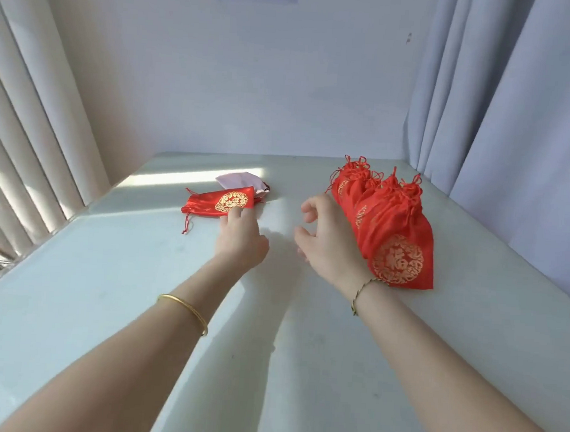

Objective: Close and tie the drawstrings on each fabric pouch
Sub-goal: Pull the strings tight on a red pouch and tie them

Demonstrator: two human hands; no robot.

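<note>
A flat red pouch with a gold round emblem lies on the white table, its red drawstring trailing off its left end. My left hand reaches it, fingertips on its near right edge. My right hand hovers over the table just left of a pile of red pouches, fingers loosely curled and holding nothing. The pouches in that pile have gathered, bunched tops with cords at the far end.
A pale pink pouch lies behind the flat red one. Cream vertical blinds run along the left edge, a grey curtain hangs at the right, and a white wall closes the back.
</note>
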